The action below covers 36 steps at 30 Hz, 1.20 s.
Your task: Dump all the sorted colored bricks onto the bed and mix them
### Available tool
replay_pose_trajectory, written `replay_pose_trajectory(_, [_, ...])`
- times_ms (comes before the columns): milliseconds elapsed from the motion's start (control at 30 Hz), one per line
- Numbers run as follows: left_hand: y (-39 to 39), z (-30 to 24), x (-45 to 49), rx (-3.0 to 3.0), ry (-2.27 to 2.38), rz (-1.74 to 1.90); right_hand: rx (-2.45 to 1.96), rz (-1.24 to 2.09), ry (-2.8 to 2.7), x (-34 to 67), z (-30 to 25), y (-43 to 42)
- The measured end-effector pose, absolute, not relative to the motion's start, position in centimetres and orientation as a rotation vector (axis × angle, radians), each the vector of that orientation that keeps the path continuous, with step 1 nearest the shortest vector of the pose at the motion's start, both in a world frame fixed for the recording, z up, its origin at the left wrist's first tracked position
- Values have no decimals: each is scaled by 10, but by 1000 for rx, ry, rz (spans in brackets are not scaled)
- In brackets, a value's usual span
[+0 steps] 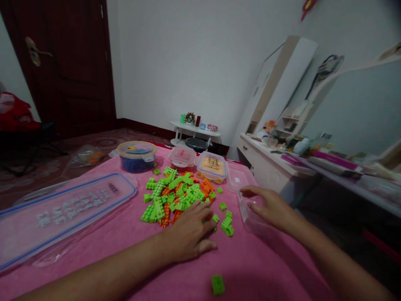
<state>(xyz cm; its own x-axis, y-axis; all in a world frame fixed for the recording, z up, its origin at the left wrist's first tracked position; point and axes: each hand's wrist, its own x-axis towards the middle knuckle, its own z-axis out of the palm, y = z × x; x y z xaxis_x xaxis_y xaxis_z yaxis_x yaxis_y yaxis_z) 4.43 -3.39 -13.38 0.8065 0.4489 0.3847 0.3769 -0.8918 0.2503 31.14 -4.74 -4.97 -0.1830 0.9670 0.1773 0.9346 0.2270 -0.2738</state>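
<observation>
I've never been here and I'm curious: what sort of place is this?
Probably a room in a home: it has a wooden-looking door, a cluttered dresser and toy bricks heaped on pink cloth.

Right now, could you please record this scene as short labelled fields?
Left hand: palm down at the near side of a pile of green and orange plastic bricks
Right hand: curved at the rim of a clear plastic box; grip unclear
Left side: long clear plastic lid with blue edging
Closest piece: green plastic brick, lying apart from the pile
Surface: pink cloth
</observation>
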Motion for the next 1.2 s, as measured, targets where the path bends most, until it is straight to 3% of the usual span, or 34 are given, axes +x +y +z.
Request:
replay_pose_trajectory(300, [-33,-146,41,2786,661,742,-2000,-543,-2547,252,-78,93])
replay_pose_trajectory(467, [-31,-150,41,2798,656,756,-2071,-572,-2610,252,-101,116])
replay_pose_trajectory(667, [-28,-152,43,2837,660,751,-1860,-711,-2767,262,-89,114])
replay_pose_trajectory(1000, [-31,-136,41,2644,542,1091,-2111,-952,-2147,289,-58,110])
replay_pose_trajectory(1200, [-27,-123,30,2676,591,1210,-1986,-628,-1432,323,-33,97])
